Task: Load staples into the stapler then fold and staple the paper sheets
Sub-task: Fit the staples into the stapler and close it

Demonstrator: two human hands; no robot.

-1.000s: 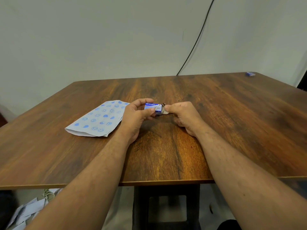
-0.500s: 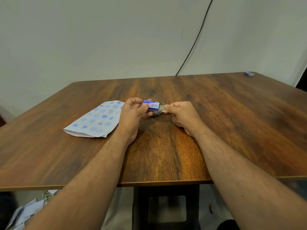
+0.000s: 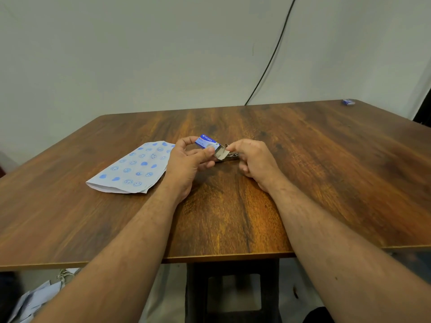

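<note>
A stack of pale paper sheets printed with blue smiley faces [image 3: 133, 167] lies untouched on the brown wood-grain table [image 3: 326, 164], just left of the left hand [image 3: 186, 163], which grips a small blue-and-white cardboard staple box [image 3: 207, 142]. The right hand [image 3: 253, 159] pinches the box's open grey flap [image 3: 221, 153] above a metal stapler [image 3: 229, 158], mostly hidden. Loading appears barely begun; next, a staple strip must be drawn out, calling for a fine fingertip pinch.
</note>
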